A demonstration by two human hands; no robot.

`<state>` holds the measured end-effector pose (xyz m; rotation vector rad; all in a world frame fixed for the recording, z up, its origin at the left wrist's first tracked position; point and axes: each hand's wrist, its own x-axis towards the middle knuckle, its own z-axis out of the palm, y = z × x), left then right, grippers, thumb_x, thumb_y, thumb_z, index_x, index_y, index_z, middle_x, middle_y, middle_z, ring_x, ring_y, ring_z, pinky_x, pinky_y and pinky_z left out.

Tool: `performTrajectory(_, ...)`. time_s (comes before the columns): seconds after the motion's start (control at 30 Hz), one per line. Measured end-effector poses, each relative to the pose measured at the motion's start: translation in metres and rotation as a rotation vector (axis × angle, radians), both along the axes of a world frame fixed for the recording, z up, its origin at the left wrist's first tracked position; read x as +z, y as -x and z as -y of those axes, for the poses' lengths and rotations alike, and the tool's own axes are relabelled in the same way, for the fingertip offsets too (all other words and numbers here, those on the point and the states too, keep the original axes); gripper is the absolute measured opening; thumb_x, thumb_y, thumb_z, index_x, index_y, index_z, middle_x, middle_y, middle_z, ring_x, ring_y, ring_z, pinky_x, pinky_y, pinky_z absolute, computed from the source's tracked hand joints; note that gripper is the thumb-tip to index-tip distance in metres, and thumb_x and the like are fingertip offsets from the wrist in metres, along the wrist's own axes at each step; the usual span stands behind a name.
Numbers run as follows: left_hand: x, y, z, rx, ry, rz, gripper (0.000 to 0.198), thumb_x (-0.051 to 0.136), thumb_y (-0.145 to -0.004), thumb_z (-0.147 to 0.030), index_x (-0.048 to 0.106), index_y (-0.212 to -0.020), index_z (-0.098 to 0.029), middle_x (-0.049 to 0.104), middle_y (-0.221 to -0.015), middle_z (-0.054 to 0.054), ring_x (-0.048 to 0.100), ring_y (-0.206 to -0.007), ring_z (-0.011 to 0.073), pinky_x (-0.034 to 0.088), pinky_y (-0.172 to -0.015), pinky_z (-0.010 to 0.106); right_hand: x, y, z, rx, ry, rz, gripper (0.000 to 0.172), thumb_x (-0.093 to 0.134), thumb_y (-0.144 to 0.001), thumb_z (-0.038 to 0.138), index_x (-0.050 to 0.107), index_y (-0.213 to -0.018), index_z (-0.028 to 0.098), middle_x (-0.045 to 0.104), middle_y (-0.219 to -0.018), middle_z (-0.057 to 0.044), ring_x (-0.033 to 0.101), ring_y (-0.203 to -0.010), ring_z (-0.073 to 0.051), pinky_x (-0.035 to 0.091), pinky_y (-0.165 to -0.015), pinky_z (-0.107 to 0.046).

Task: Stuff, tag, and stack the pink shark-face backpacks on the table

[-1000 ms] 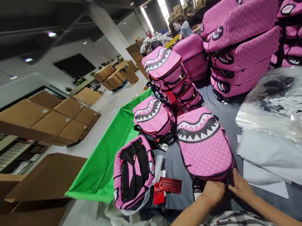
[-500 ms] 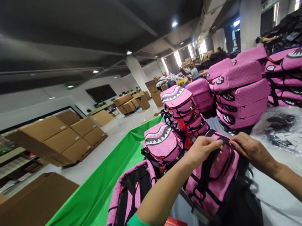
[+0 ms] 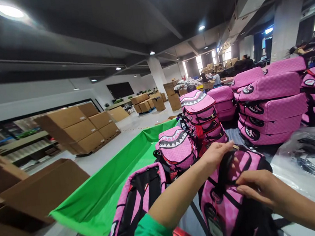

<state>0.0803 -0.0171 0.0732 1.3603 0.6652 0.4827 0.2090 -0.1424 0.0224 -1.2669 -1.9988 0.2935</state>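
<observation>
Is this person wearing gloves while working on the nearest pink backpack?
No, the left hand and the right hand, both at the pink backpack, are plainly bare.

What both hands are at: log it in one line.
left hand: at top of pink backpack | right hand: at same backpack, lower in view | beside: second backpack, straps up

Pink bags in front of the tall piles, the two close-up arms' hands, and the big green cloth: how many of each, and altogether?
Pink bags: 3 (bag at the hands, straps-up bag, toothy bag)
Hands: 2 (left hand, right hand)
Green cloth: 1
Total: 6
</observation>
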Motion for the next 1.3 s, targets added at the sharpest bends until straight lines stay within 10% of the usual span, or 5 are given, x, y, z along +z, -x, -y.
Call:
performTrajectory(0.23,-0.021,0.029,0.053,0.120,-0.003,0.244,0.052,0.085,-0.062,-0.059,0.059,-0.075,-0.016,0.054,-0.062,-0.006,0.044,-0.056,0.0067,0.033,-0.057,0.021,-0.005,0.013,0.004,-0.054,-0.001,0.128,0.037,0.051,-0.097,0.041,0.064,-0.067,0.025,0.061,-0.055,-0.001,0.052,-0.046,-0.014,0.037,-0.044,-0.027)
performTrajectory(0.53,-0.005,0.033,0.005,0.369,-0.063,0.261,0.061,0.087,-0.043,-0.063,0.045,-0.050,-0.019,0.035,-0.045,-0.010,0.024,-0.043,0.0020,0.012,-0.044,0.021,0.044,-0.009,-0.041,-0.037,-0.210,0.059,0.047,0.057,-0.096,0.058,0.070,-0.128,0.026,0.074,-0.114,-0.010,0.070,-0.099,-0.022,0.054,-0.085,-0.033)
performTrajectory(0.83,0.010,0.048,0.003,0.229,-0.084,0.199,0.054,0.090,-0.047,-0.057,0.056,-0.057,-0.016,0.040,-0.050,-0.009,0.025,-0.041,0.0009,0.012,-0.042,0.020,0.042,-0.043,-0.074,0.073,-0.048,-0.036,0.049,0.068,-0.084,0.067,0.076,-0.095,0.020,0.064,-0.085,-0.004,0.061,-0.078,-0.018,0.051,-0.074,-0.031)
performTrajectory(1.03,-0.012,0.055,-0.020,0.203,-0.240,0.034,0.067,0.077,-0.051,-0.080,0.045,-0.054,-0.021,0.033,-0.043,-0.010,0.024,-0.039,0.0038,0.015,-0.041,0.022,-0.027,-0.069,-0.068,-0.164,-0.039,-0.186,0.054,0.054,-0.092,0.068,0.073,-0.115,0.023,0.070,-0.097,-0.006,0.068,-0.086,-0.019,0.056,-0.073,-0.031)
performTrajectory(1.3,-0.036,0.079,-0.045,0.325,-0.605,-0.177,0.073,0.063,-0.074,-0.079,0.071,-0.113,-0.019,0.065,-0.077,0.000,0.060,-0.075,0.0185,0.050,-0.074,0.031,-0.188,-0.058,0.008,-0.728,0.081,-0.022,0.033,0.039,-0.102,0.031,0.065,-0.119,0.022,0.071,-0.116,-0.010,0.066,-0.110,-0.023,0.054,-0.097,-0.039)
